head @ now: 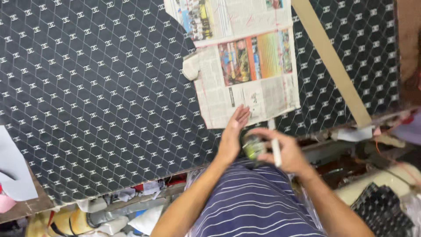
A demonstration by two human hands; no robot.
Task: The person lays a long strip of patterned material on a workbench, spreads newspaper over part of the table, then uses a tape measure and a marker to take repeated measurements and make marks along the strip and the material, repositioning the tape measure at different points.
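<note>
My right hand (pixel 284 151) grips a small round yellow-green container (pixel 253 147) and also holds a white pen-like stick (pixel 276 151) between its fingers. My left hand (pixel 233 131) is held flat, fingers together, its palm against the container's top side. Both hands hover over the front edge of the table, just below a cut sheet of newspaper (pixel 245 74). The newspaper lies on a black quilted sheet (pixel 96 96) patterned with white lines and small white marks.
A long tan wooden ruler (pixel 331 61) lies diagonally across the black sheet at the right. Grey paper pieces (pixel 15 166) rest at the left edge. Rolls, bags and scraps (pixel 109 215) are crowded under the table front. A black quilted offcut (pixel 386 210) lies at the lower right.
</note>
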